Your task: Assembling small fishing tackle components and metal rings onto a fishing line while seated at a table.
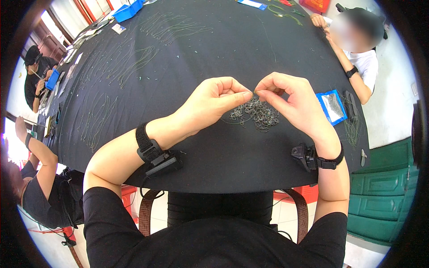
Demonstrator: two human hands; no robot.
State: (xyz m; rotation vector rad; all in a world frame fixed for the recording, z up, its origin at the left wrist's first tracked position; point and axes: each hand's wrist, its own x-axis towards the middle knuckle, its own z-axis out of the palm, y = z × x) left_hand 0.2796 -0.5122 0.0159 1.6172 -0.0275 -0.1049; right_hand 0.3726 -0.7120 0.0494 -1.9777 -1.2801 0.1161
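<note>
Black shirt closest. Left hand, right hand: each grip pressed together by tangled pile; can't tell what's pinched.

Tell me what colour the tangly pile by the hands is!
The pile looks silvery grey, best seen in the head view.

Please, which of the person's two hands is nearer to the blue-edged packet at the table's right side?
The right. The right hand is just left of the blue-edged packet; the left hand is farther left.
</note>
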